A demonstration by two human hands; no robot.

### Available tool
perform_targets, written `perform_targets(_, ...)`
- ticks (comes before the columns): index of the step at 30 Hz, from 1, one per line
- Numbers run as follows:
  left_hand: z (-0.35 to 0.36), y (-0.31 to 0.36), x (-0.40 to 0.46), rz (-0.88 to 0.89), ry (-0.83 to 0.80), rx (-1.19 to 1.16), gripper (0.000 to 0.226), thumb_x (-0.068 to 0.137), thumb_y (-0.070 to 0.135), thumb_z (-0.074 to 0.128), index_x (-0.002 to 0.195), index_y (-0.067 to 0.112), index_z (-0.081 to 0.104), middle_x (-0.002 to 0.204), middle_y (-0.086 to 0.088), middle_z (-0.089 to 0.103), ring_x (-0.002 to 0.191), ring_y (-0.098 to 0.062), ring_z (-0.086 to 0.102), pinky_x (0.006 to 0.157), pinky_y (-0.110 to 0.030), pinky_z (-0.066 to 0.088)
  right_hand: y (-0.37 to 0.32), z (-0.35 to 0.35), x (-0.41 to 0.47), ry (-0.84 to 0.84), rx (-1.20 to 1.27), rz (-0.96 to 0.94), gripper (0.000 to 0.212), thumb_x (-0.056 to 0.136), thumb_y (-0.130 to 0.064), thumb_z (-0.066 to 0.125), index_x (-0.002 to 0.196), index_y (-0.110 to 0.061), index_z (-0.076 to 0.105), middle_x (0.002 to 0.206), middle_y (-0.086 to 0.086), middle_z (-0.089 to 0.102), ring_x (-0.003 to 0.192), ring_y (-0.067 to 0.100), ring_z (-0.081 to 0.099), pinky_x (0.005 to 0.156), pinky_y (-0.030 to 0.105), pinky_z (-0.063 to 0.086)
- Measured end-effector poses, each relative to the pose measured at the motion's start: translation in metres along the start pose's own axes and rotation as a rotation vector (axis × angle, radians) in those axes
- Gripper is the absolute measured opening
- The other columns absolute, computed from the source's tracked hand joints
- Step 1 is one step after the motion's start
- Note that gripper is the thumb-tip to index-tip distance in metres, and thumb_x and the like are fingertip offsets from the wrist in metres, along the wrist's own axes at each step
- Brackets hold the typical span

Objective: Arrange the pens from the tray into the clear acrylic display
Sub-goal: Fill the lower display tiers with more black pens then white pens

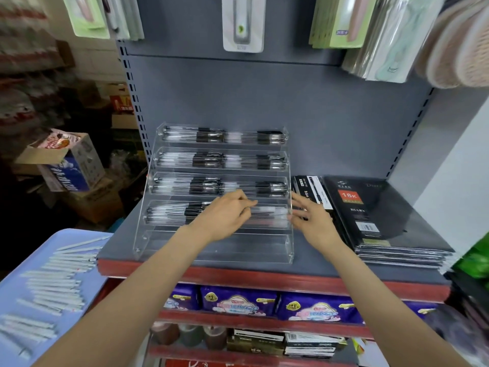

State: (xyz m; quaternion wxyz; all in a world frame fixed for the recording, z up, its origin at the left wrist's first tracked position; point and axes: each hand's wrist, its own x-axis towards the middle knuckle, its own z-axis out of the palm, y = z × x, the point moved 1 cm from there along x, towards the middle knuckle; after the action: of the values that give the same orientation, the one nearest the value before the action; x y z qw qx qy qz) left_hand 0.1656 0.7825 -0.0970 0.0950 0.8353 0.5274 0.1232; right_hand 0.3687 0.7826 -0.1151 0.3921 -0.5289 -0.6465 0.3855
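The clear acrylic display [217,250] stands on the grey shelf with stepped tiers. The upper three tiers hold rows of black-and-clear pens [211,160]. The fourth tier has pens on its left side, and the bottom tier holds none. My left hand [225,215] reaches over the fourth tier, its fingertips pinching a few white pens [267,211] that lie in the tier's right half. Straight fingers of my right hand [312,221] are at the right end of that tier. A blue tray [66,230] at lower left carries several white pens [55,284].
A stack of black diary notebooks [383,215] and a black-and-white pen box [309,192] lie just right of the display. Packaged goods hang above on the grey back panel [264,102]. Cardboard boxes [68,165] are piled at left. Purple packs [238,303] fill the shelf below.
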Motion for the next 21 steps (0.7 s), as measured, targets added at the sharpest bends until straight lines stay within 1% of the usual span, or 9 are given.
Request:
perform_targets(2, 0.001, 0.002, 0.002, 0.017, 0.012, 0.000, 0.041, 0.100, 0.019, 0.038, 0.140, 0.014, 0.041, 0.110, 0.000, 0.043, 0.104, -0.020, 0.049, 0.096, -0.036, 0.040, -0.001, 0.000, 0.000, -0.008, 0.007, -0.002, 0.057, 0.091, 0.007, 0.051, 0.141, -0.017, 0.039, 0.126, -0.005, 0.052, 0.108, 0.009, 0.052, 0.091, 0.021, 0.044)
perform_targets(4, 0.003, 0.004, 0.003, 0.037, 0.033, -0.038, 0.039, 0.099, 0.016, 0.042, 0.137, 0.013, 0.045, 0.102, 0.003, 0.040, 0.098, -0.021, 0.050, 0.091, -0.029, 0.041, -0.001, 0.000, 0.000, -0.010, 0.010, 0.004, 0.058, 0.091, 0.007, 0.051, 0.142, -0.017, 0.037, 0.128, -0.003, 0.051, 0.109, 0.009, 0.051, 0.091, 0.022, 0.045)
perform_targets(7, 0.005, 0.008, 0.007, 0.038, 0.097, -0.095, 0.036, 0.097, 0.014, 0.047, 0.132, 0.010, 0.051, 0.100, 0.004, 0.042, 0.094, -0.014, 0.047, 0.083, -0.012, 0.031, 0.000, 0.000, 0.000, -0.012, 0.012, 0.013, 0.059, 0.091, 0.006, 0.052, 0.143, -0.017, 0.036, 0.132, -0.001, 0.050, 0.109, 0.008, 0.050, 0.087, 0.021, 0.047)
perform_targets(9, 0.007, 0.011, 0.012, 0.026, 0.110, -0.096, 0.035, 0.096, 0.015, 0.048, 0.131, 0.010, 0.052, 0.102, 0.001, 0.046, 0.098, -0.014, 0.048, 0.083, -0.008, 0.027, 0.001, -0.001, 0.000, -0.012, 0.036, 0.021, 0.059, 0.091, 0.007, 0.051, 0.143, -0.017, 0.036, 0.135, 0.002, 0.049, 0.111, 0.009, 0.050, 0.087, 0.022, 0.048)
perform_targets(12, 0.014, 0.015, 0.017, 0.004, 0.092, -0.091, 0.035, 0.096, 0.015, 0.049, 0.130, 0.010, 0.054, 0.111, -0.006, 0.051, 0.109, -0.020, 0.048, 0.094, -0.016, 0.032, 0.001, -0.001, 0.000, -0.016, 0.050, 0.030, 0.059, 0.091, 0.006, 0.051, 0.143, -0.017, 0.035, 0.139, 0.004, 0.048, 0.113, 0.011, 0.050, 0.092, 0.027, 0.049)
perform_targets(14, 0.020, 0.016, 0.018, 0.002, 0.076, -0.076, 0.034, 0.097, 0.015, 0.047, 0.130, 0.011, 0.054, 0.116, -0.008, 0.051, 0.112, -0.022, 0.046, 0.100, -0.025, 0.034, 0.001, -0.002, 0.001, -0.028, 0.072, 0.043, 0.059, 0.091, 0.007, 0.051, 0.143, -0.016, 0.035, 0.141, 0.004, 0.046, 0.114, 0.011, 0.050, 0.089, 0.024, 0.050)
perform_targets(16, 0.023, 0.014, 0.018, 0.002, 0.072, -0.054, 0.035, 0.098, 0.016, 0.045, 0.131, 0.012, 0.053, 0.118, -0.007, 0.051, 0.114, -0.023, 0.045, 0.103, -0.031, 0.035, 0.000, -0.003, 0.000, -0.033, 0.092, 0.055, 0.059, 0.090, 0.008, 0.052, 0.143, -0.015, 0.036, 0.140, 0.005, 0.047, 0.113, 0.012, 0.050, 0.086, 0.022, 0.050)
perform_targets(18, 0.023, 0.011, 0.017, -0.006, 0.057, -0.046, 0.036, 0.098, 0.017, 0.044, 0.133, 0.014, 0.051, 0.119, -0.006, 0.052, 0.115, -0.023, 0.046, 0.103, -0.032, 0.036, -0.001, -0.003, -0.001, -0.023, 0.108, 0.058, 0.059, 0.090, 0.008, 0.052, 0.142, -0.015, 0.037, 0.137, 0.005, 0.049, 0.111, 0.012, 0.051, 0.088, 0.023, 0.049)
perform_targets(21, 0.019, 0.005, 0.016, -0.025, 0.071, -0.083, 0.036, 0.098, 0.015, 0.045, 0.132, 0.015, 0.052, 0.118, -0.009, 0.055, 0.110, -0.024, 0.052, 0.098, -0.028, 0.037, -0.001, -0.002, -0.002, -0.017, 0.110, 0.046, 0.060, 0.090, 0.010, 0.051, 0.142, -0.015, 0.037, 0.132, 0.001, 0.051, 0.110, 0.012, 0.051, 0.094, 0.027, 0.047)
